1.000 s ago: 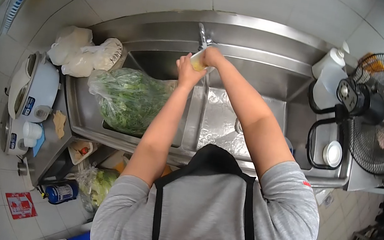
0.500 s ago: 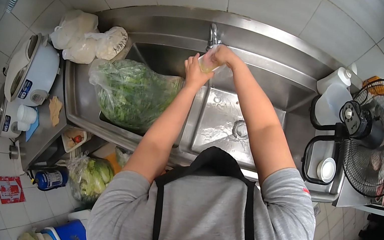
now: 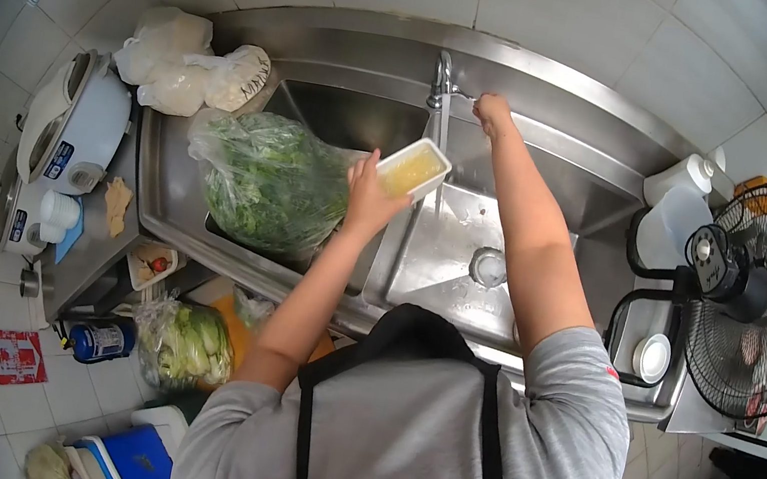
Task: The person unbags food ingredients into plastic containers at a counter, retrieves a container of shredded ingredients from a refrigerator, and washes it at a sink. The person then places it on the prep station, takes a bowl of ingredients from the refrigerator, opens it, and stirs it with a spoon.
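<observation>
Presently we find the left hand (image 3: 375,204) gripping a white container (image 3: 432,186) of yellow contents (image 3: 411,173). The right hand (image 3: 493,113), its fingers partly hidden, appears clasped on the tap lever (image 3: 463,97).

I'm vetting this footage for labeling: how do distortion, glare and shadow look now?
Head view: fisheye distortion bows the sink's back edge, with black corners; same view: glare whitens patches of the basin floor, while the left hand and container look fairly sharp; same view: dim lower right, details hard to tell.
</observation>
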`<state>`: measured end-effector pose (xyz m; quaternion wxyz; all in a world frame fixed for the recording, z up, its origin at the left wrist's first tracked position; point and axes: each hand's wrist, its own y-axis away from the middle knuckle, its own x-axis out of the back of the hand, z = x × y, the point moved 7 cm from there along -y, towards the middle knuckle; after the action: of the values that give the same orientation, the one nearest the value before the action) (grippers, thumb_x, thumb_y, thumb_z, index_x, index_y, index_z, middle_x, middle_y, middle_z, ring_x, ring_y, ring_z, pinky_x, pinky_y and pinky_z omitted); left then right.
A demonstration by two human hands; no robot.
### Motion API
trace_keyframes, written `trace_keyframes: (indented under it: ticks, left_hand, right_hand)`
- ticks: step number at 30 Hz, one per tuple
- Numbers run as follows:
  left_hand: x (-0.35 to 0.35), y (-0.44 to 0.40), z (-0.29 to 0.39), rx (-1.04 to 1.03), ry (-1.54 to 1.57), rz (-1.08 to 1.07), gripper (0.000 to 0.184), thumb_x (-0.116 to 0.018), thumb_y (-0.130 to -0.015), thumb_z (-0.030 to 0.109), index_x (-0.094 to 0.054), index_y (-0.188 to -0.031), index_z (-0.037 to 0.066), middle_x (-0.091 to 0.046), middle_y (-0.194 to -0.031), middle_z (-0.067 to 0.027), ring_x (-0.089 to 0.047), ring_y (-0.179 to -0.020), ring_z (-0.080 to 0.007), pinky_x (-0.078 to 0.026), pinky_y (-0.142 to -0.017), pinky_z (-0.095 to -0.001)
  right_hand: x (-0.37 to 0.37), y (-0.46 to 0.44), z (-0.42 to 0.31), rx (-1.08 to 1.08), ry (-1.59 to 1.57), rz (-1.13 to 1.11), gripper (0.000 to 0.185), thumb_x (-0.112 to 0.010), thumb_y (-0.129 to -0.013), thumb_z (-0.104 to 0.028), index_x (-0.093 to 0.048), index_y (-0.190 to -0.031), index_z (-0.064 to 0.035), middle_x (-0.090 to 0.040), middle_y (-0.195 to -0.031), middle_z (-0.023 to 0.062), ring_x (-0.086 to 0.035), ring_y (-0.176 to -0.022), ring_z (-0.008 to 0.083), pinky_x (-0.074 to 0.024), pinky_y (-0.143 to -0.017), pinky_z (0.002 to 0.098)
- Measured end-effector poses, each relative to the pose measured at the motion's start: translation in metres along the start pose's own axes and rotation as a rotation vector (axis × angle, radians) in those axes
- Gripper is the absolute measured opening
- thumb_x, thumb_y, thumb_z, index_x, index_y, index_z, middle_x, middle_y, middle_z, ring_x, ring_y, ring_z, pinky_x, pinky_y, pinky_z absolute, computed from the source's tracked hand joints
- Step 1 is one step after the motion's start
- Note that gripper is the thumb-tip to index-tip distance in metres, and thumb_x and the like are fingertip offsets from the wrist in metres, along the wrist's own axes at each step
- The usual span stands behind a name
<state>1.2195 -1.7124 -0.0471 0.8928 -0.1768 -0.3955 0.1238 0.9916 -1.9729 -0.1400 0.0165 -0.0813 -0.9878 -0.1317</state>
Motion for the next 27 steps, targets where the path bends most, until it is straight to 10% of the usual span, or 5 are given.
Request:
trace_keyframes:
  ticks: [10,17,20,21,27]
  left_hand:
    - [0.047,0.006,0.015,0.026,0.024,0.032,0.088,-0.078,-0.057,0.02,-0.035,-0.128,-0.008,-0.046,-0.11,-0.0199,-0.04,-0.105,-0.0366,-0.035,-0.094,-0.0451]
    - [0.035,0.009,0.045,-0.109,0.076,-0.003,0.088,-0.079,-0.056,0.02,-0.037,-0.128,-0.006,-0.047,-0.108,-0.0181,-0.042,-0.104,-0.0351,-0.036,-0.092,-0.0433]
    - [0.02,0.004,0.063,-0.218,0.116,-0.041,0.088,-0.078,-0.056,0.02,-0.036,-0.128,-0.007,-0.046,-0.109,-0.02,-0.042,-0.103,-0.0366,-0.037,-0.092,-0.0446]
    - [0.015,0.002,0.071,-0.224,0.117,-0.065,0.088,-0.078,-0.056,0.02,-0.036,-0.128,-0.007,-0.047,-0.109,-0.0203,-0.042,-0.103,-0.0367,-0.037,-0.092,-0.0445]
    - [-0.022,0.021,0.127,-0.348,0.2,-0.217,0.087,-0.08,-0.056,0.025,-0.039,-0.127,-0.005,-0.05,-0.109,-0.0192,-0.043,-0.106,-0.0363,-0.037,-0.093,-0.0442]
  right_hand:
    - [-0.031,-0.025,-0.034,-0.066,-0.768,-0.059,0.02,-0.041,-0.083,0.002,-0.05,-0.097,0.0148,-0.055,-0.089,0.0235,-0.06,-0.081,0.0328,-0.0575,-0.065,0.0357]
    - [0.005,0.088,-0.05,0.214,-0.672,-0.438,0.042,-0.056,-0.086,-0.015,-0.045,-0.124,0.0004,-0.056,-0.115,0.0144,-0.057,-0.101,0.0256,-0.0487,-0.085,0.0436]
    - [0.045,0.082,0.094,0.034,0.863,-0.191,0.035,-0.06,-0.082,-0.027,-0.06,-0.116,-0.0171,-0.056,-0.12,0.0082,-0.052,-0.111,0.0294,-0.0411,-0.092,0.0412]
    - [0.073,0.174,0.04,0.192,0.976,0.188,0.03,-0.056,-0.085,-0.024,-0.065,-0.108,-0.0067,-0.059,-0.116,0.0136,-0.055,-0.11,0.0265,-0.0429,-0.09,0.0356]
    - [0.143,0.297,0.047,0.31,0.033,0.272,0.036,-0.05,-0.091,-0.021,-0.054,-0.123,-0.0052,-0.058,-0.119,0.0075,-0.054,-0.106,0.0167,-0.0418,-0.089,0.0298]
